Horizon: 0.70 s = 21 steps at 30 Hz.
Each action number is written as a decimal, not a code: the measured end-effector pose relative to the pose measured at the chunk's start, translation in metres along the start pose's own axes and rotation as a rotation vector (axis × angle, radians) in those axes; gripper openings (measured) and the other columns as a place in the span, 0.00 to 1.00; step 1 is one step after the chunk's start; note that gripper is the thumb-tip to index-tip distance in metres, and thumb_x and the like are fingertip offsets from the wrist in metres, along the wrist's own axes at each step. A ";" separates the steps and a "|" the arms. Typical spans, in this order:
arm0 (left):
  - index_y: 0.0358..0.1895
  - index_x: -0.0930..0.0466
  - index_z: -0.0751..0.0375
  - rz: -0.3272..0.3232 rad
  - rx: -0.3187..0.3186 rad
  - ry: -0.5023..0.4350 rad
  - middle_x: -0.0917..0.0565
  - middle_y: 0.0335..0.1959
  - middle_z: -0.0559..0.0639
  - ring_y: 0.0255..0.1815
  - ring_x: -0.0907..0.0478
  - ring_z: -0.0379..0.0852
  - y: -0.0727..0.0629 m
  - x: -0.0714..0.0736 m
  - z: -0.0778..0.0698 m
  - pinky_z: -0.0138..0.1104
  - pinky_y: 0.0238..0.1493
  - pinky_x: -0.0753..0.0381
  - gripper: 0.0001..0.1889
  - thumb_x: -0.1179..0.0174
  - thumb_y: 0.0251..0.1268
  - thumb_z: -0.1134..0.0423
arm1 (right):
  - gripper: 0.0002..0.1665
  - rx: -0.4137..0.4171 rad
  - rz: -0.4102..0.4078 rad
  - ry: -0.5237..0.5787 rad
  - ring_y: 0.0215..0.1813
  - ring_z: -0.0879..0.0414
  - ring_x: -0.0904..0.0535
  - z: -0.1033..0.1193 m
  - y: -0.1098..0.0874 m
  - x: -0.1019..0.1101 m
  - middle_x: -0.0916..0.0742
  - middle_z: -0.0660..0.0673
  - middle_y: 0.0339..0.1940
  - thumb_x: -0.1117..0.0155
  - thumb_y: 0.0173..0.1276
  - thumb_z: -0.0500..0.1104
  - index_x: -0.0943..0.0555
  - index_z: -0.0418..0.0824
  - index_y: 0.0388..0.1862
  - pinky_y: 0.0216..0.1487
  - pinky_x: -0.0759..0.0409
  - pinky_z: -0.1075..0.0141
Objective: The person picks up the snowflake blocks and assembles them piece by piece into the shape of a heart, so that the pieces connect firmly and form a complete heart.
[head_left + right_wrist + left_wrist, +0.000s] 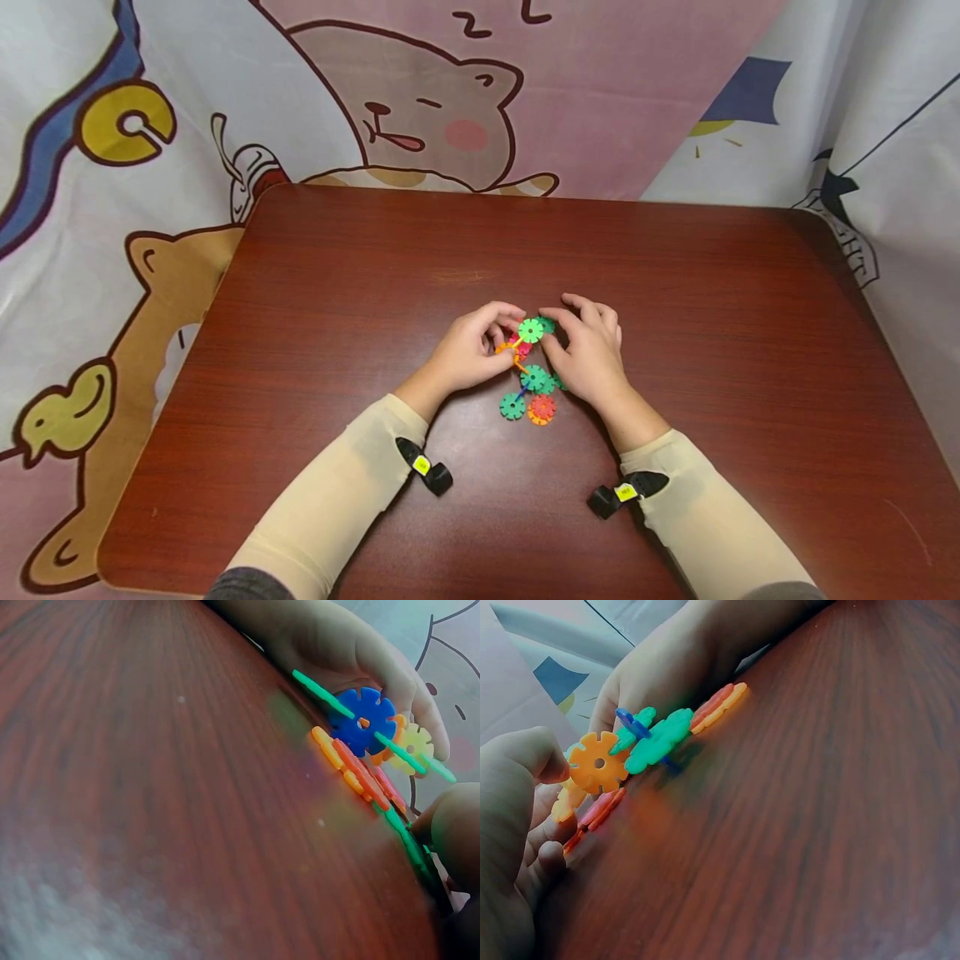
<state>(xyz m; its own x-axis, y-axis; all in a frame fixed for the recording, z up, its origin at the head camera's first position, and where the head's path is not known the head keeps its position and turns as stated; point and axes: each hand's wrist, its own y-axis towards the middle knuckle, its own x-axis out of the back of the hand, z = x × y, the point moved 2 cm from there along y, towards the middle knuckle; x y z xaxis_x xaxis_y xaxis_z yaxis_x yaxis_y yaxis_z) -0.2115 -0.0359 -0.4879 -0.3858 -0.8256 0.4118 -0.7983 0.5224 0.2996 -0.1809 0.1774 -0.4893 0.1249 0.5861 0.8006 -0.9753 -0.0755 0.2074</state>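
Note:
A joined chain of notched plastic snowflake discs hangs between the hands. My left hand point(480, 346) pinches its orange disc point(598, 763), thumb against the edge. The chain also has a blue disc point(364, 721), a yellow disc point(412, 748), green discs point(535, 379) and a light green disc point(530, 331) on top. My right hand point(588, 350) has its index finger and thumb around a dark green disc point(547, 324) beside the light green one. The right wrist view hides that grip.
Below the chain lie a red disc point(543, 406) over an orange one, a pink disc point(521, 347) and more green discs point(561, 382), partly under the right hand. The brown wooden table point(360, 267) meets a printed cloth point(600, 100) at its back and sides.

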 end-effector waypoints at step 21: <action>0.60 0.16 0.64 -0.025 -0.012 -0.028 0.15 0.43 0.53 0.34 0.20 0.44 -0.001 0.000 0.001 0.30 0.31 0.24 0.28 0.38 0.50 0.75 | 0.10 0.037 -0.159 0.247 0.51 0.43 0.21 0.000 0.000 0.000 0.11 0.43 0.39 0.22 0.65 0.37 0.14 0.41 0.42 0.60 0.32 0.44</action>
<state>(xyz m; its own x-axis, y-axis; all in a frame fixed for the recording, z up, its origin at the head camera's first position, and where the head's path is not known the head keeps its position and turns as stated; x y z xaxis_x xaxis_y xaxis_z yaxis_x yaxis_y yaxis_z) -0.2114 -0.0369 -0.4890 -0.3785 -0.8440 0.3799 -0.8022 0.5039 0.3203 -0.1814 0.1774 -0.4891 0.2228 0.7712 0.5963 -0.9393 0.0060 0.3431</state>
